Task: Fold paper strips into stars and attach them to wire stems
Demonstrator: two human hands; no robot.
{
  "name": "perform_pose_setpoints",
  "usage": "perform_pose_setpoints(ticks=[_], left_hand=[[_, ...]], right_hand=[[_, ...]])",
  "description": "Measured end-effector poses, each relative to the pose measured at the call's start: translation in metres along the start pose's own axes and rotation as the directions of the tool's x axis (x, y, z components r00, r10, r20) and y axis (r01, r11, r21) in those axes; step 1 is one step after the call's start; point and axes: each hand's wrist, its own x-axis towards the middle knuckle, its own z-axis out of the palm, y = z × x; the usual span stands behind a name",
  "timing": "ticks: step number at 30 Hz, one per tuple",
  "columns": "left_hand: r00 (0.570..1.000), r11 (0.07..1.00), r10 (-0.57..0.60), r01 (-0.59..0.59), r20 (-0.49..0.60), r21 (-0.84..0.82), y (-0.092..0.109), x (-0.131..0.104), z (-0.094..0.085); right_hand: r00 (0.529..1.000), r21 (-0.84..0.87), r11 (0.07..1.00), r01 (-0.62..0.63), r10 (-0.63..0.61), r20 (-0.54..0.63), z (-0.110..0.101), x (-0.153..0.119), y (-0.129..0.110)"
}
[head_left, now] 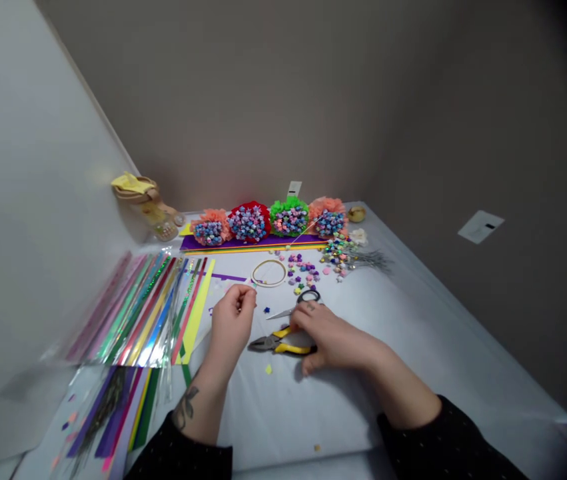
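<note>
My left hand (234, 317) is closed in a pinch at the centre of the table; what its fingers hold is too small to make out. To its right, my right hand (324, 335) reaches over pliers (266, 343) with yellow handles, its fingers apart and touching or just above them. Scissors (286, 313) with dark handles lie just beyond that hand, partly covered by it. A thin gold ring (253, 273) rests past my left hand. Between the hands sits a small dark blue star (266, 310), and a yellow piece (268, 369) lies below the pliers.
Colourful paper strips (133, 307) in clear plastic cover the left side. At the back stand several ruffled bouquets (249, 222) of small stars. Loose stars (303, 267) and a bundle of wires (376, 260) lie at the right rear. A tan shoe-shaped object (150, 208) stands back left.
</note>
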Motion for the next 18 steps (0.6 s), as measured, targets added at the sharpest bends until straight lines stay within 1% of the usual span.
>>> perform_pose_setpoints(ticks=[1,3,5,6,8,9,10,11,13,14,15,16,18], left_hand=[[1.000,1.000,0.007,-0.007,-0.016,0.017,0.000,0.001,-0.002],[0.998,0.998,0.027,-0.024,-0.052,0.053,0.000,0.002,-0.006],[0.993,0.995,0.050,-0.040,-0.110,0.091,-0.001,0.004,-0.013],[0.986,0.993,0.063,-0.046,-0.156,0.110,-0.002,0.005,-0.017],[0.959,0.988,0.095,-0.057,-0.265,0.147,-0.003,0.008,-0.025],[0.942,0.984,0.116,-0.066,-0.315,0.165,-0.004,0.009,-0.029],[0.925,0.980,0.139,-0.077,-0.353,0.186,-0.005,0.009,-0.032],[0.913,0.974,0.168,-0.094,-0.371,0.208,-0.006,0.009,-0.034],[0.904,0.953,0.244,-0.157,-0.351,0.258,-0.007,0.009,-0.035],[0.901,0.938,0.290,-0.200,-0.323,0.283,-0.008,0.008,-0.034],[0.895,0.920,0.335,-0.245,-0.293,0.306,-0.008,0.007,-0.032],[0.888,0.901,0.377,-0.287,-0.263,0.324,-0.008,0.006,-0.031],[0.868,0.869,0.443,-0.353,-0.224,0.347,-0.008,0.004,-0.027]], right_hand=[[0.999,-0.062,0.998,-0.016,0.019,0.043,0.001,0.001,-0.004],[0.997,-0.136,0.990,-0.028,0.037,0.065,0.003,0.001,-0.009],[0.999,-0.125,0.992,-0.032,0.037,0.038,0.004,0.002,-0.013],[0.999,-0.081,0.996,-0.045,0.046,0.008,0.004,0.002,-0.013],[0.991,0.083,0.992,-0.093,0.100,-0.085,0.004,0.003,-0.012],[0.981,0.204,0.972,-0.120,0.148,-0.127,0.004,0.003,-0.010],[0.966,0.350,0.926,-0.144,0.208,-0.154,0.005,0.003,-0.007],[0.951,0.508,0.848,-0.153,0.267,-0.159,0.005,0.003,-0.004],[0.936,0.763,0.633,-0.134,0.334,-0.112,0.006,0.002,0.003],[0.933,0.833,0.540,-0.118,0.347,-0.093,0.006,0.002,0.006],[0.929,0.866,0.490,-0.100,0.358,-0.096,0.006,0.002,0.008],[0.924,0.868,0.490,-0.080,0.362,-0.120,0.005,0.002,0.010],[0.921,0.814,0.578,-0.053,0.343,-0.183,0.003,0.001,0.010]])
